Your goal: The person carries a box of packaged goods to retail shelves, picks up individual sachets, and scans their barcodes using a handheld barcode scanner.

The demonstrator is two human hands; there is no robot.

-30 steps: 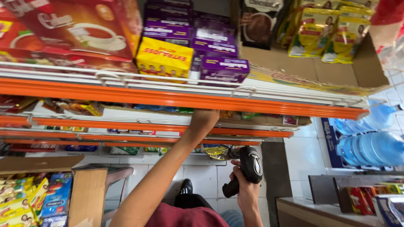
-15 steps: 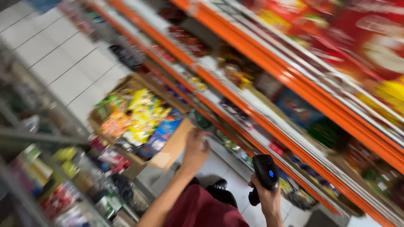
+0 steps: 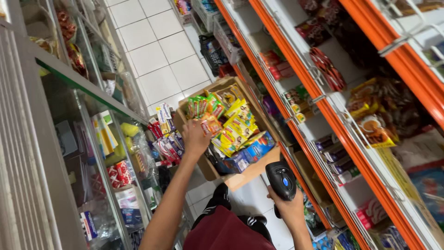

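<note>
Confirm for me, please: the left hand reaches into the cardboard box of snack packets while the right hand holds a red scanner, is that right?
Not quite. In the head view the scanner in the right hand is black with a small blue button, not red. The rest stands: the left hand reaches into the cardboard box of snack packets.

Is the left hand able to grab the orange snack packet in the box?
Probably yes: the left hand already rests on the orange snack packet at the top of the open cardboard box, with nothing between them.
</note>
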